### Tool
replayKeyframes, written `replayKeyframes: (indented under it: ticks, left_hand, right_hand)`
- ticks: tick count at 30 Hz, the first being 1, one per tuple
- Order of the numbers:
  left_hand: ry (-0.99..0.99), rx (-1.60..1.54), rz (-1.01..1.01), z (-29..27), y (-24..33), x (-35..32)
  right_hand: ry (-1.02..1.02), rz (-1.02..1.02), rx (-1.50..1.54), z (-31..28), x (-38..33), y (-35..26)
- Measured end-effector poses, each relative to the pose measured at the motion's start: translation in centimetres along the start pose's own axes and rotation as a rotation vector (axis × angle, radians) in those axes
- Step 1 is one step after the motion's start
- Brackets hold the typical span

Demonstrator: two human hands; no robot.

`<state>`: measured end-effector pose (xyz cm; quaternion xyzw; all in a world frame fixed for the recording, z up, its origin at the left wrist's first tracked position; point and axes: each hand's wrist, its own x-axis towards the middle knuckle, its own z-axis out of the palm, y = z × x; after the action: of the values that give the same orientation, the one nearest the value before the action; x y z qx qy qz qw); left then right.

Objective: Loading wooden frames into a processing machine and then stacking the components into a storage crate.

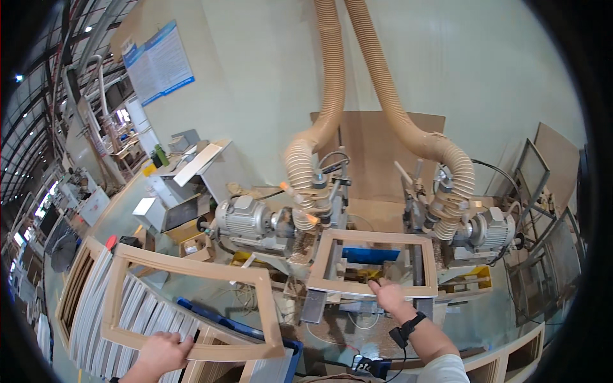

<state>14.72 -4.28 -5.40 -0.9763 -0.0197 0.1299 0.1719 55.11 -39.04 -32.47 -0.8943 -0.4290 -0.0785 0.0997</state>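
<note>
While the left hand (165,353) is gripping a tan rectangular frame (268,309) above stacked white-edged strips (92,313), the right hand (391,299), fingers bent inward, is clasping a matching hollow frame (377,237) lying between grey motors (242,218); a cardboard box (203,256) is holding small pale pieces (193,245).

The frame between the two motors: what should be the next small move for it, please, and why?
Probably the right hand should press this frame lightly down to keep it steady on the metal supports. Only that hand touches it, at the near edge, while the left hand is busy holding another frame.
</note>
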Motion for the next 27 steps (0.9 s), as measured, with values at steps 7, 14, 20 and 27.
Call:
replayKeyframes:
  ticks: [7, 14, 20, 27]
  left_hand:
    - [0.38, 0.195, -0.574, -2.1, -5.6, -8.7]
    - [0.54, 0.174, -0.943, -4.4, -12.9, -17.2]
    - [0.463, 0.007, -1.183, -5.1, -17.7, -18.6]
    - [0.183, -0.208, -1.198, 0.0, -22.2, -17.0]
  right_hand:
    - [0.041, -0.008, -0.002, 2.3, 1.8, 0.9]
    - [0.111, -0.04, 0.083, 2.3, 2.3, 0.8]
    - [0.092, -0.006, 0.032, 4.0, 1.9, 1.8]
    - [0.139, 0.079, -0.11, 4.9, 0.0, 1.9]
